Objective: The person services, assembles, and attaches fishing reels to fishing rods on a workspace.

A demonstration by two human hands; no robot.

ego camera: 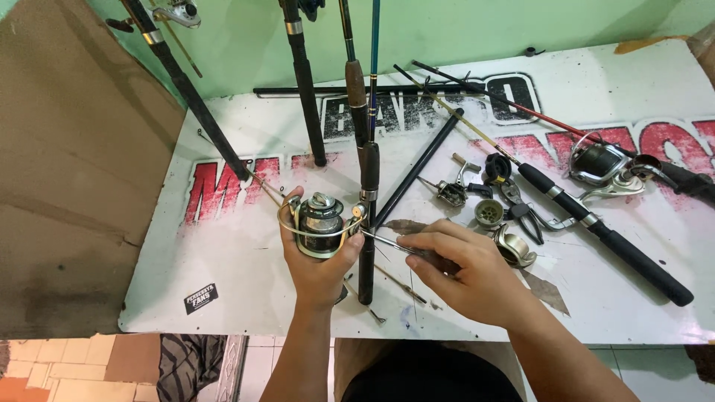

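Left hand [316, 260] wraps a fishing reel [322, 223] from below, fingers closed round its body, held just above the near-middle of the white table [223, 275]. Right hand [465, 272] pinches a thin metal tool [387, 242], tip pointing at the reel's right side; whether the tip touches the reel I can't tell. Clutter: a dark rod [366, 216] lies straight down the table between the hands, passing just behind the reel and under the tool. Several more rods [305, 97] lean up from the table's far side, their tops cut off by the frame edge. A black rod blank [417, 167] runs diagonally toward the reel. Right of the hands: a small reel part [451, 192], a round spool [489, 214], pliers [521, 212], a silver cup-shaped part [515, 249] touching the right hand's back edge. Further right, a rod handle with black grips [603, 234] lies diagonal, a second reel [599, 165] beyond it, partly tangled with a thin red rod [521, 110]. No containers in view; loose parts sit straight on the table. A few small bits near the table's front edge under the wrists are too small to identify. Brown board [67, 164] covers the left. Tiled floor [52, 365] below, the person's lap hidden in shadow.
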